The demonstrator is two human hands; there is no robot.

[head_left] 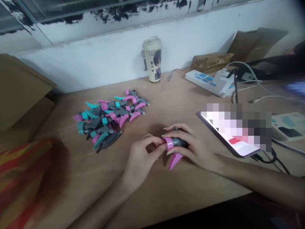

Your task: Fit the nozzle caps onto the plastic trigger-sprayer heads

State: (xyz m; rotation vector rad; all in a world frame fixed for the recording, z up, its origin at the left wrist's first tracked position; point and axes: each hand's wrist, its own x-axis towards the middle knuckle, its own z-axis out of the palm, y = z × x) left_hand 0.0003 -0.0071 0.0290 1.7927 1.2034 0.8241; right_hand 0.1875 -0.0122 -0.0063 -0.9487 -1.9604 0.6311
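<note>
A grey trigger sprayer head (175,142) with a pink collar and pink trigger lies sideways just above the table (152,197). My right hand (194,144) is wrapped round its grey body. At the collar end, my left hand (149,151) pinches with thumb and index finger on the pink ring; whether some small part sits between those fingertips is hidden. The pink trigger points down toward the table's front edge. To the left lies a heap of similar sprayer heads (107,116), grey with pink or teal collars and triggers.
Right of my hands lies a lit phone (228,136) with a cable. Behind it are a white power strip (207,83) and a taped cardboard box (212,62). A lidded coffee cup (153,60) stands by the wall. Cardboard (21,92) and striped fabric (21,184) occupy the left.
</note>
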